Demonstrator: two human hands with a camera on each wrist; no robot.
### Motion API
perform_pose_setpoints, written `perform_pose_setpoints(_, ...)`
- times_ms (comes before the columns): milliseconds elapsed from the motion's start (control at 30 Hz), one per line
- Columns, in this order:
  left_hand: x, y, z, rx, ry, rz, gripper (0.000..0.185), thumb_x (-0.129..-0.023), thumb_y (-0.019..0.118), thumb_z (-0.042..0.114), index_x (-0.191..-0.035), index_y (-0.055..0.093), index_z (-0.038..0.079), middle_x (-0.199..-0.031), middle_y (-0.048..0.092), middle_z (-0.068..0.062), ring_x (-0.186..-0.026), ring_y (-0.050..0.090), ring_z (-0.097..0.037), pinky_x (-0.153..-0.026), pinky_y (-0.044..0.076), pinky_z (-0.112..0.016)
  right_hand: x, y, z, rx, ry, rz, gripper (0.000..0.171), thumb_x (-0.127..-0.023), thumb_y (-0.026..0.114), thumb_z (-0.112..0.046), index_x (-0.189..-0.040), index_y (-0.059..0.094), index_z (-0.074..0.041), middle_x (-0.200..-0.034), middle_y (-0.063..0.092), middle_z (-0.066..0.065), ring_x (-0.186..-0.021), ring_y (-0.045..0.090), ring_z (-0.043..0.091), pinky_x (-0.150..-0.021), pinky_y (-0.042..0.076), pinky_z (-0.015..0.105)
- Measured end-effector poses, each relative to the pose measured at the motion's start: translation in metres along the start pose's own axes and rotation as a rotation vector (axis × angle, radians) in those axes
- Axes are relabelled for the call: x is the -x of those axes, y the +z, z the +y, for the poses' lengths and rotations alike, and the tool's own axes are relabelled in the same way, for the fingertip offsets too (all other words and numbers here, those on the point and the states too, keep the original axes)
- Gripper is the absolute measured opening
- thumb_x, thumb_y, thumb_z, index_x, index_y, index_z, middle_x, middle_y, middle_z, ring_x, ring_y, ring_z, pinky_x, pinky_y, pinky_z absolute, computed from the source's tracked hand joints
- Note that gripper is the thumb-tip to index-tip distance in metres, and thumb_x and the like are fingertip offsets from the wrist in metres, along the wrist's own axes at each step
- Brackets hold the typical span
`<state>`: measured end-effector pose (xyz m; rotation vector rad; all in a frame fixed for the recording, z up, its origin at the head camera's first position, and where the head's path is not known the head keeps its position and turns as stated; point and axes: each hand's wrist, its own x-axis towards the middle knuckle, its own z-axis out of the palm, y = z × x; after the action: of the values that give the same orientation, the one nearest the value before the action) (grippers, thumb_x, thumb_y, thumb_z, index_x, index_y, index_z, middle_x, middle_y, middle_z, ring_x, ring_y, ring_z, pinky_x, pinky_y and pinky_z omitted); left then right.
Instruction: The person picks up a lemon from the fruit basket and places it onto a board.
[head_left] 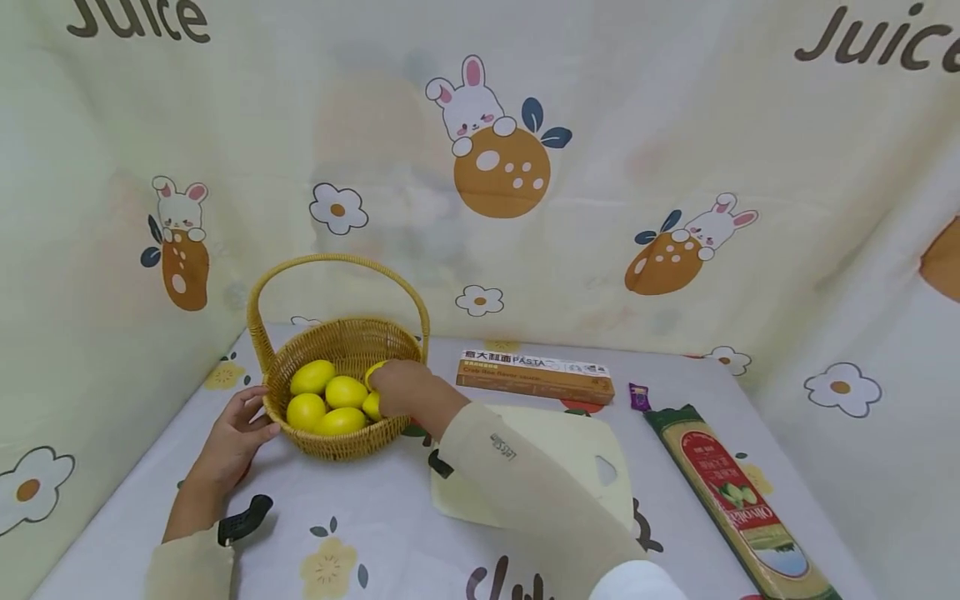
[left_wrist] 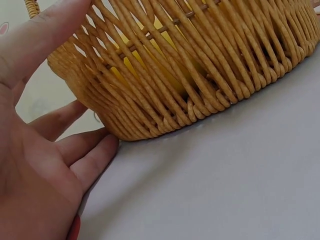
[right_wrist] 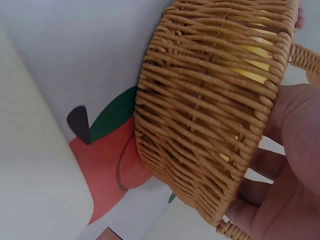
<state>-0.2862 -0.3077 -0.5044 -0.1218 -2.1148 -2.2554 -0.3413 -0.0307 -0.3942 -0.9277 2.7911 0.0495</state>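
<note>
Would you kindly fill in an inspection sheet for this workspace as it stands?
Surface: table under a white cloth with flower and fruit prints.
Job's things: wicker basket with a hoop handle, upright, holding yellow lemons.
Clutter: pale cutting board right of the basket; pasta box behind it; long spaghetti packet at the right; small purple wrapper.
Grips: left hand open, fingers against the basket's outer wall; right hand reaches into the basket onto a lemon; whether it grips it cannot be told.
Cables: nothing seen.
Surroundings: cream curtain with rabbits, flowers and "Juice" lettering on three sides.
</note>
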Motion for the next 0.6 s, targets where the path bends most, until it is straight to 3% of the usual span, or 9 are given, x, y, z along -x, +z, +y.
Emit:
perform_pose_setpoints(267, 0.005, -0.008, -0.002, 0.066, 0.018, -0.012, 0.058, -0.089, 0.067, -0.003, -0.137, 0.043, 0.019, -0.158, 0.003, -0.027, -0.109, 0.055, -0.004, -0.089, 0.046, -0.016, -0.007, 0.004, -0.012, 0.007, 0.072, -0.015, 0.020, -0.093, 0.065, -0.023, -0.113, 0.063, -0.019, -0.092, 0.057, -0.004, -0.083, 0.050, 0.014, -0.074, 0.044, 0.027)
perform_pose_setpoints(600, 0.001, -0.002, -0.003, 0.081, 0.034, -0.025, 0.059, -0.089, 0.066, -0.006, -0.137, 0.042, 0.016, -0.157, 0.004, -0.027, -0.114, 0.053, -0.014, -0.090, 0.047, -0.018, -0.008, 0.014, 0.000, -0.019, 0.082, 0.003, 0.025, -0.091, 0.064, -0.027, -0.114, 0.064, -0.019, -0.088, 0.056, -0.003, -0.080, 0.050, 0.016, -0.069, 0.042, 0.029)
